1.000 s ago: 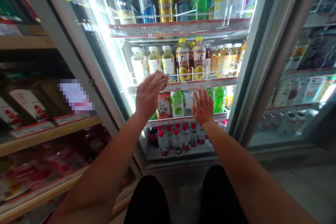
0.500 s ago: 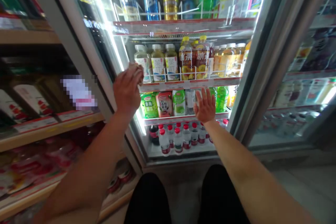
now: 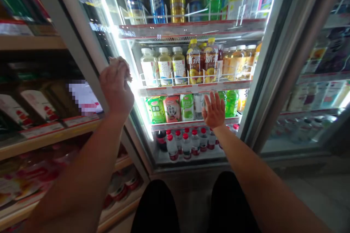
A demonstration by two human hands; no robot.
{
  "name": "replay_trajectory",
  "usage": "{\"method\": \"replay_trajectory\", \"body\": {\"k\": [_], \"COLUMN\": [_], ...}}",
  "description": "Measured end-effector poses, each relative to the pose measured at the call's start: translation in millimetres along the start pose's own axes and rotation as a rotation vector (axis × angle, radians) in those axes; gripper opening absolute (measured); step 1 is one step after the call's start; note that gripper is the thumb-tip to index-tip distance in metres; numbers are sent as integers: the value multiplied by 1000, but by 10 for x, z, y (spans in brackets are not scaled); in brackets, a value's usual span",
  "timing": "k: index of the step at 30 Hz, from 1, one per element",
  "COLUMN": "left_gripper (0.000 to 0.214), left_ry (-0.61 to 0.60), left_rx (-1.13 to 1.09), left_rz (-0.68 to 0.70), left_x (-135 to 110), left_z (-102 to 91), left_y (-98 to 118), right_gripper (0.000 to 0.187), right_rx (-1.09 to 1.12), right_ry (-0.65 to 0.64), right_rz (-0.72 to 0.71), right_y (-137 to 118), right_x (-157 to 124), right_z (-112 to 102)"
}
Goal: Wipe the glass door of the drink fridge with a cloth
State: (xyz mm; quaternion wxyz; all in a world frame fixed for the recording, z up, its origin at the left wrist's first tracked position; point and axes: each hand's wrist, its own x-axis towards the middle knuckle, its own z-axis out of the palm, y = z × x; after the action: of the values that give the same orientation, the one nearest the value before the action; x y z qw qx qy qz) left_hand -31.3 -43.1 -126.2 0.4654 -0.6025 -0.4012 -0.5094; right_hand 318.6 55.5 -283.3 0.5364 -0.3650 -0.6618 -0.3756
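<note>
A crumpled, pale cloth [image 3: 122, 66] is gripped in my left hand [image 3: 116, 89], which is at the left edge of the fridge's glass door [image 3: 175, 36], near the metal frame. My right hand [image 3: 214, 111] lies flat toward the glass with its fingers spread and nothing in it. Through the door, behind that hand, I see green bottles [image 3: 232, 102] and a light-coloured container. Tea bottles with white caps [image 3: 164, 66] stand on the shelf above. Part of the cloth is hidden by my left fingers.
Inside the fridge, cans [image 3: 177, 0] fill the top shelf and red-capped water bottles [image 3: 186, 145] the bottom one. An open shelf unit [image 3: 51, 134] with packaged goods stands at left. A thick metal door frame [image 3: 290, 58] runs along the right. My knees [image 3: 155, 207] are below.
My left hand has moved left with the cloth, away from the tea bottles and over to the door's left frame. The right hand has stayed nearly in place, fingers still spread.
</note>
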Motion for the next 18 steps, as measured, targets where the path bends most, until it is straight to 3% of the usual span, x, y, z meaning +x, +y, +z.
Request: {"method": "replay_trajectory", "body": {"k": [2,8,13,15,18], "left_gripper": [37,37,34,33,35], "left_ry": [17,-22,38,55,14], "left_rx": [19,9,42,34,7], "left_rz": [-34,58,25,5,23], "left_x": [92,-121,325,397,209], "left_z": [12,48,188,261,323], "left_y": [0,169,96,206,544], "right_gripper": [53,53,53,52,52], "right_rx": [0,24,14,-1,21], "right_ry": [13,-74,-34,6,1], "right_rz": [-4,41,19,-1,-3], "right_y": [-1,-5,-5,-9,-12], "right_x": [-4,-15,-2,10,19], "right_z": [2,5,-5,-16,-27]}}
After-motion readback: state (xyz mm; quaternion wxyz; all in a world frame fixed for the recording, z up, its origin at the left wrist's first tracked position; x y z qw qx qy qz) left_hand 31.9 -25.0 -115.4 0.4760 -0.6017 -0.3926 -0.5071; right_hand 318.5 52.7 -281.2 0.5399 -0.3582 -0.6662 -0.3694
